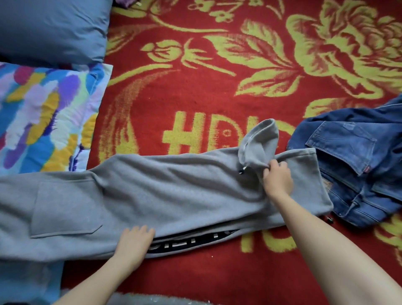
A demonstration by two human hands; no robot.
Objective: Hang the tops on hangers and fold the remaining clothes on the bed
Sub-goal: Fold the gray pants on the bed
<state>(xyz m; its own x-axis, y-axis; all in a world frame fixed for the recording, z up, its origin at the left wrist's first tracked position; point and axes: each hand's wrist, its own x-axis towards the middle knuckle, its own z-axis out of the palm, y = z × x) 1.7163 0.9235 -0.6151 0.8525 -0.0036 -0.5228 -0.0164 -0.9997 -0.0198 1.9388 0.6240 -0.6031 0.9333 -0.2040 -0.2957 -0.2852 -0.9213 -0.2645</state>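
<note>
Grey sweatpants (163, 191) lie stretched from left to right across the red blanket (195, 98), with a patch pocket at the left and a black printed stripe along the near edge. My right hand (277, 178) pinches a raised fold of grey fabric near the drawstring end at the right. My left hand (136, 241) presses flat on the near edge of the sweatpants, beside the black stripe. Blue jeans (356, 165) lie crumpled at the right, touching the sweatpants' end.
A plain blue pillow (52, 28) sits at the far left, and a multicoloured pillow (43, 117) lies just below it. The red blanket with yellow flowers covers the bed beyond the clothes. A purple item (125, 2) shows at the top edge.
</note>
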